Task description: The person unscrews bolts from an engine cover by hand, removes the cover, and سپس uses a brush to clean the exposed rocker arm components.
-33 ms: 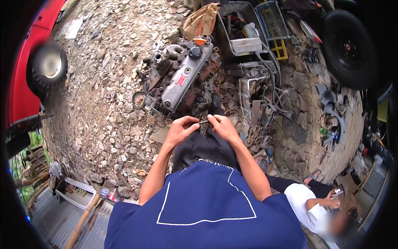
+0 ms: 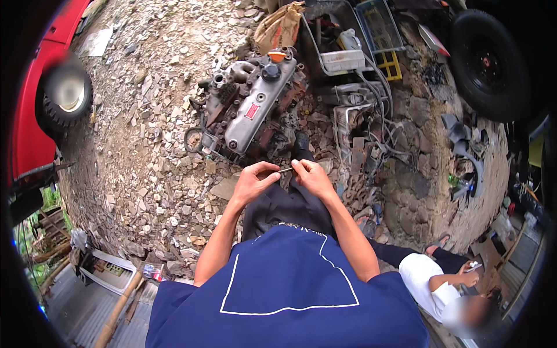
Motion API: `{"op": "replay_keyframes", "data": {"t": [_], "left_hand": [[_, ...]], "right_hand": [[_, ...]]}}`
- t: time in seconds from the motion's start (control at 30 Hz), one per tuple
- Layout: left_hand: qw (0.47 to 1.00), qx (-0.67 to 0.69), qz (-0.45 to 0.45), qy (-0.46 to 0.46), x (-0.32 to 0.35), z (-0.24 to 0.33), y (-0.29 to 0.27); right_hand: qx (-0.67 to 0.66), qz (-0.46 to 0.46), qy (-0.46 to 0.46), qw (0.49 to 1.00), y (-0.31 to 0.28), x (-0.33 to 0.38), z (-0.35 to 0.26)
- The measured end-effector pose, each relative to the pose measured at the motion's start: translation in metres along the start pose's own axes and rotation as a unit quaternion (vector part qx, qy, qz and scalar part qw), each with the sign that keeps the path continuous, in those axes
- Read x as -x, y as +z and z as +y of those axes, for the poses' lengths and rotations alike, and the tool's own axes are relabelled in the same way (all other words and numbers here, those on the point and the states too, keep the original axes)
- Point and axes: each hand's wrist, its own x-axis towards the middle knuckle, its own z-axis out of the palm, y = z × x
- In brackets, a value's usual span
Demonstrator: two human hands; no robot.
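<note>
left hand (image 2: pixel 254 181) grip: pinching one end of thin metal rod (image 2: pixel 285 170) | right hand (image 2: pixel 310 175) grip: pinching other end | rod: held level just below engine block (image 2: pixel 255 104) | gravel ground (image 2: pixel 145 145) under engine | black tyre (image 2: pixel 486 64) well right of engine

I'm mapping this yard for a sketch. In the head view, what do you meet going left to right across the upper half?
Red vehicle → its wheel → engine block with grey valve cover → tangle of wires and parts → black tyre.
</note>
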Motion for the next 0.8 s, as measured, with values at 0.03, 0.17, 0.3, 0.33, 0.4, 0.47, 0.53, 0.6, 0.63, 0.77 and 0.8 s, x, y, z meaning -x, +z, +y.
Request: {"op": "replay_keyframes", "data": {"t": [0.03, 0.17, 0.3, 0.33, 0.4, 0.47, 0.53, 0.6, 0.63, 0.77, 0.8], "left_hand": [[1.0, 0.0, -0.005, -0.007, -0.003, -0.003, 0.004], [0.999, 0.02, -0.016, -0.04, -0.009, -0.015, 0.021], [0.996, 0.056, 0.01, -0.065, -0.006, -0.024, 0.029], [0.998, 0.036, 0.024, -0.049, -0.005, -0.024, 0.029], [0.998, 0.016, 0.05, -0.04, -0.001, -0.025, 0.03], [0.997, -0.011, 0.079, -0.021, 0.002, -0.027, 0.028], [0.993, -0.036, 0.113, -0.005, 0.005, -0.029, 0.026], [0.988, -0.047, 0.147, 0.005, 0.007, -0.03, 0.022], [0.986, -0.045, 0.161, 0.007, 0.009, -0.031, 0.021], [0.979, 0.029, 0.199, -0.006, 0.007, -0.036, 0.018], [0.976, 0.058, 0.21, -0.009, 0.008, -0.036, 0.018]], "right_hand": [[-0.045, 0.01, -0.007, 0.999, 0.0, 0.005, 0.004], [-0.173, 0.005, 0.007, 0.985, -0.004, 0.012, 0.026], [-0.174, 0.014, 0.044, 0.984, 0.0, 0.006, 0.033], [-0.149, 0.016, 0.051, 0.987, 0.001, 0.004, 0.031], [-0.1, 0.011, 0.06, 0.993, 0.004, -0.003, 0.03], [-0.051, 0.001, 0.058, 0.997, 0.006, -0.012, 0.027], [-0.057, -0.014, 0.063, 0.996, 0.012, -0.021, 0.024], [-0.074, -0.026, 0.053, 0.996, 0.019, -0.03, 0.021], [-0.089, -0.03, 0.041, 0.995, 0.024, -0.033, 0.018], [-0.131, -0.074, -0.014, 0.988, 0.039, -0.043, 0.005], [-0.143, -0.096, -0.001, 0.985, 0.039, -0.044, 0.002]]}}
